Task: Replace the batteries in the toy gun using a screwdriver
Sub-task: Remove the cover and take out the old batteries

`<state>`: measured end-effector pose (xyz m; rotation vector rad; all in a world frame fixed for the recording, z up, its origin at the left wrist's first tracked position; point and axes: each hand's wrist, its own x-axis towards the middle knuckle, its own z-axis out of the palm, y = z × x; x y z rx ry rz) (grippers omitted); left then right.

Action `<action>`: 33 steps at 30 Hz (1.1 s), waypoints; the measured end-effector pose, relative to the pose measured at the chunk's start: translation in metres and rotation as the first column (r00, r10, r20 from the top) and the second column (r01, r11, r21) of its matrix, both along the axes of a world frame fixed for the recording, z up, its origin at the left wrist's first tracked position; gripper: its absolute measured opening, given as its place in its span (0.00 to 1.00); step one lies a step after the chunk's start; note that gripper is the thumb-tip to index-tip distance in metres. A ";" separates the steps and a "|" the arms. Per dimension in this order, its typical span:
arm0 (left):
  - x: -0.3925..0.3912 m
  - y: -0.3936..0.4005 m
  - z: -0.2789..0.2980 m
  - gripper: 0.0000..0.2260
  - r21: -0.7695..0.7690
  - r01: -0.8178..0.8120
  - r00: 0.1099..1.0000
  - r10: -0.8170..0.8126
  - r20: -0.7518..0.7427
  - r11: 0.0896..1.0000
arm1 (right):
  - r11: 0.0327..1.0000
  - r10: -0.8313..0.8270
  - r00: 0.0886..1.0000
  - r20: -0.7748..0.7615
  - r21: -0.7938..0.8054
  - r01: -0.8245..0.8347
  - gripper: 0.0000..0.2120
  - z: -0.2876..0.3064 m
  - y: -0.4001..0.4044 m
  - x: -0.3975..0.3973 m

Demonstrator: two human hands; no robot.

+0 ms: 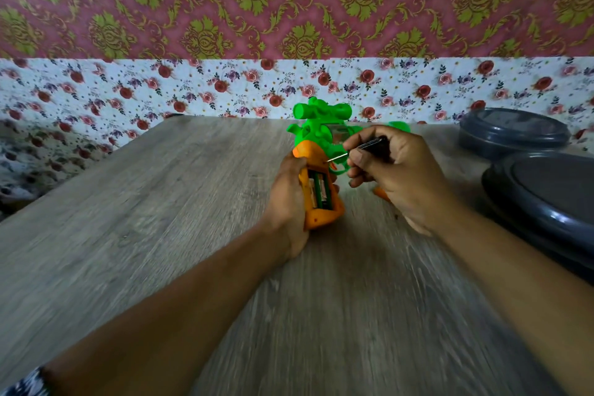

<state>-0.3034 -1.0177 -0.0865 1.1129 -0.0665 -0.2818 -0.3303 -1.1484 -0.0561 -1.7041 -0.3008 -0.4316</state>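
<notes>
A green toy gun [316, 120] with an orange grip lies on the wooden table [160, 219], barrel pointing away. My left hand [287, 202] grips the orange handle from the left. The battery compartment [318, 191] in the handle stands uncovered, with batteries visible inside. My right hand [392, 170] holds a small screwdriver [360, 148] with a black handle; its thin metal tip points left at the top of the orange grip, near the trigger guard. A small orange piece [382, 193] lies on the table under my right hand, mostly hidden.
Two dark grey round lidded containers sit at the table's right side, one at the back [511, 132] and a larger one nearer [546, 199]. A floral-papered wall [225, 87] runs right behind the table's far edge.
</notes>
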 end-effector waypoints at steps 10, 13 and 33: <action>0.002 0.000 -0.002 0.16 0.013 0.009 1.000 -0.009 0.027 1.000 | 0.972 -0.013 0.999 0.046 -0.232 0.023 0.12 -0.011 0.006 0.004; 0.002 0.000 -0.002 0.16 0.008 0.014 0.999 -0.015 0.047 1.000 | 0.953 -0.026 0.995 0.092 -0.299 0.053 0.10 -0.012 0.004 0.004; 0.008 -0.003 -0.006 0.19 0.126 -0.044 0.995 0.033 0.092 0.991 | 0.756 -0.003 0.937 0.348 -0.613 0.230 0.09 -0.015 0.011 -0.002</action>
